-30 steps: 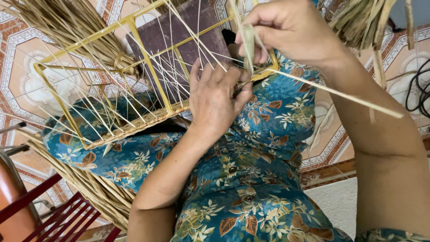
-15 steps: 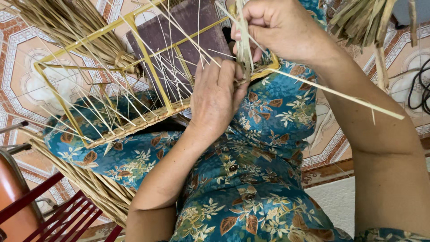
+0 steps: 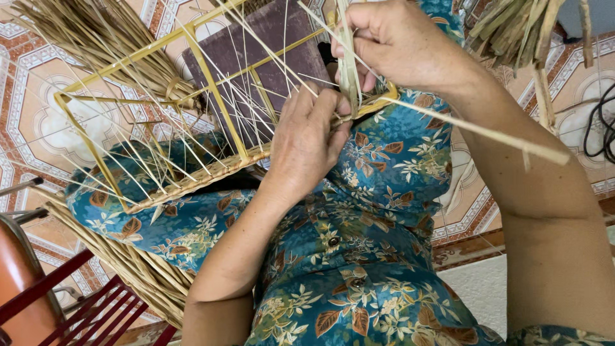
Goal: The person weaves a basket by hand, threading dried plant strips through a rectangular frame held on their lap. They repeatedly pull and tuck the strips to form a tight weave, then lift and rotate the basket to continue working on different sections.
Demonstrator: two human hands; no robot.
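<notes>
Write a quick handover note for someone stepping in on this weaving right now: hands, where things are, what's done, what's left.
Left hand: presses on the yellow wire frame at its near rail.
Right hand: pinches a bunch of dried grass strands upright at the frame's corner.
Frame lies across the lap; thin strings are strung over it.
Done: near rail wrapped with grass.
Left: the rest of the frame is bare.
Spare grass bundle lies on the floor.

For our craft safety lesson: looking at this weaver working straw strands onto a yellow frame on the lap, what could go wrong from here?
1. The right hand pinches a thin bunch of straw strands; pulled too hard, they might snap or slip loose.
2. The left hand presses on the yellow frame, which rests only on the lap; it could tip or slide.
3. Many stiff loose strand ends stick out around the fingers and may prick them.
</notes>
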